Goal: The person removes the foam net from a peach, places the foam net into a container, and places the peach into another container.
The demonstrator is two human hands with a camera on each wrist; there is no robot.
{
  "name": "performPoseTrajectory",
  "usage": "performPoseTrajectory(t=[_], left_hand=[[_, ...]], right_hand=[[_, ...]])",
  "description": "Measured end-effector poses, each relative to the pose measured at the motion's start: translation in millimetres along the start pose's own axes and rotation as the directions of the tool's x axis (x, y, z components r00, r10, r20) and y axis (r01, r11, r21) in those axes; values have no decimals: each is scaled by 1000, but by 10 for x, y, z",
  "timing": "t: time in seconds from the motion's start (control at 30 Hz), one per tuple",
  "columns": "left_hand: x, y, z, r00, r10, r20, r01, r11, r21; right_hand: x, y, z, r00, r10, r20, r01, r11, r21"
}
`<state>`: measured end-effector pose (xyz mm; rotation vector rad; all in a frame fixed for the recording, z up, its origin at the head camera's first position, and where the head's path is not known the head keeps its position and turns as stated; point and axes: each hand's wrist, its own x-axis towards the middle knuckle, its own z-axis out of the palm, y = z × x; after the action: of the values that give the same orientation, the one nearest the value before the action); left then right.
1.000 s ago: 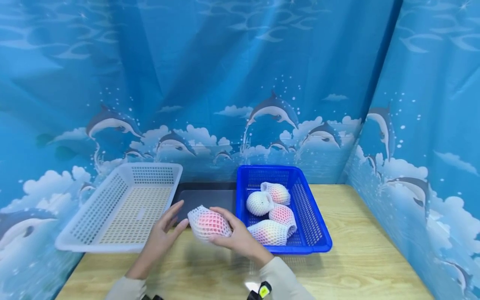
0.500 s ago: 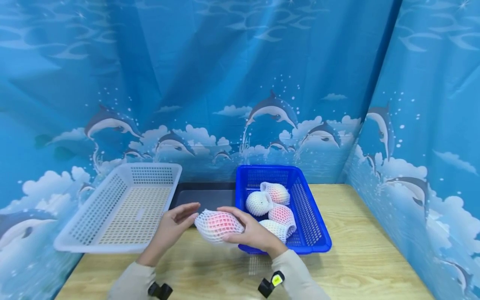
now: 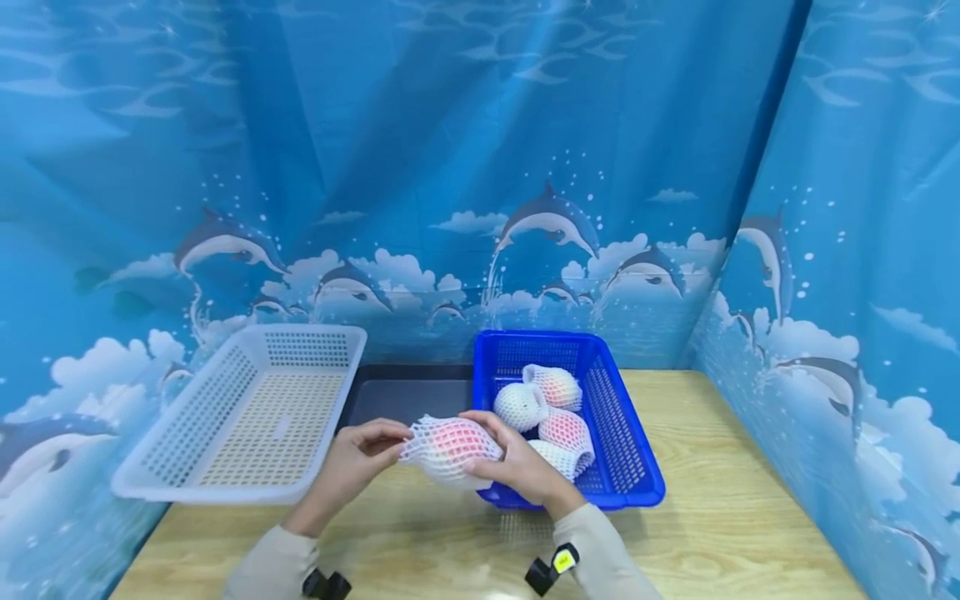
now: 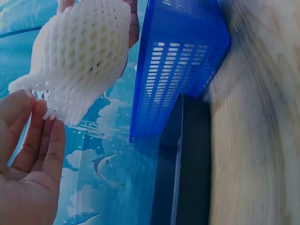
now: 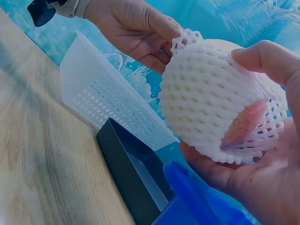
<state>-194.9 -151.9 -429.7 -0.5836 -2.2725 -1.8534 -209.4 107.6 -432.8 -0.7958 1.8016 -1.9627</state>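
A pink and pale-yellow peach (image 3: pixel 453 450) in a white foam net (image 4: pixel 84 51) is held up over the front of the table. My right hand (image 3: pixel 521 462) grips its right end, thumb on the near side and fingers around the far side. On the left, my left hand (image 3: pixel 356 462) pinches the loose end of the net between thumb and fingertips. Through an opening in the net, bare reddish peach skin (image 5: pixel 243 123) shows in the right wrist view. Several more netted fruits (image 3: pixel 553 387) lie in the blue basket (image 3: pixel 633 454), one partly hidden behind my right hand.
At the left stands a white perforated basket (image 3: pixel 255 417) with nothing in it. Between the two baskets sits a dark grey tray (image 3: pixel 416 396). The wooden table (image 3: pixel 720 500) reaches back to a blue dolphin curtain (image 3: pixel 420 167).
The peach and both hands have shifted right, partly covering the nearest fruit in the basket. The left hand, apart from the net a second ago, has come onto its end and now pinches it.
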Motion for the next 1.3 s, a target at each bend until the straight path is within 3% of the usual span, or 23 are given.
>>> performPoseTrajectory(t=[0.17,0.27,0.5,0.8,1.0,1.2,1.3], left_hand=[[3,19,56,996,-91,16,92,996,-20],[0,20,87,997,-77,20,78,996,-39],[5,-21,152,1000,31,-3,-31,996,-88],[-14,22,187,997,-49,66,61,980,-188],[-20,76,230,992,-120,48,127,979,-157],[-22,117,282,995,-101,-11,98,985,-142],[-20,130,302,998,-62,-14,59,987,-150]], right_hand=[[-6,31,-34,1000,5,13,-6,999,50],[-13,48,-51,1000,14,21,-15,998,60],[-21,53,-65,999,12,29,-15,996,89],[-37,42,-67,1000,-21,17,18,988,154],[-45,58,-84,998,-58,17,51,967,251],[-40,70,-85,996,-91,-22,94,961,259],[-41,80,-80,994,-99,-56,109,962,251]])
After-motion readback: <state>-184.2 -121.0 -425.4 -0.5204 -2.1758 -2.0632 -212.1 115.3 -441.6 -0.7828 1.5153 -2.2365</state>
